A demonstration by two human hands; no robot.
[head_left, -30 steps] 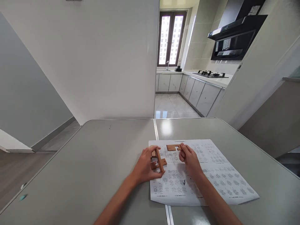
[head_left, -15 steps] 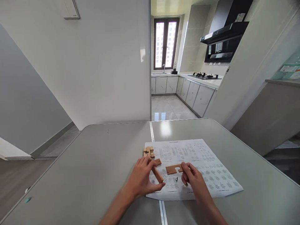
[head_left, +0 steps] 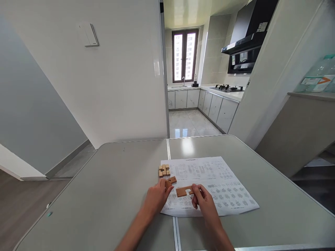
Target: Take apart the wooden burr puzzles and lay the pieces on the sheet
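Observation:
My right hand (head_left: 205, 202) pinches the right end of a flat brown wooden puzzle piece (head_left: 181, 192), which has a rounded notch cut into its lower edge. This piece is held above the printed sheet (head_left: 222, 174). To its left, my left hand (head_left: 157, 195) is closed on another wooden piece (head_left: 168, 184), mostly hidden behind the fingers. Just beyond those fingertips lies a brown wooden piece (head_left: 172, 179) with small dark marks. A cluster of lighter interlocking wooden blocks (head_left: 164, 170) rests at the sheet's upper left corner.
The sheet, covered with small line diagrams, lies on a grey folding table (head_left: 125, 174) with a metal seam (head_left: 176, 232) down its middle. A small green bit (head_left: 50, 214) is near the left edge. Beyond the table a doorway leads to a kitchen with a stove (head_left: 227, 88).
My left hand has turned the long wooden piece, which now shows only partly past the fingers. The notched piece is tilted slightly differently. The head view has tipped upward.

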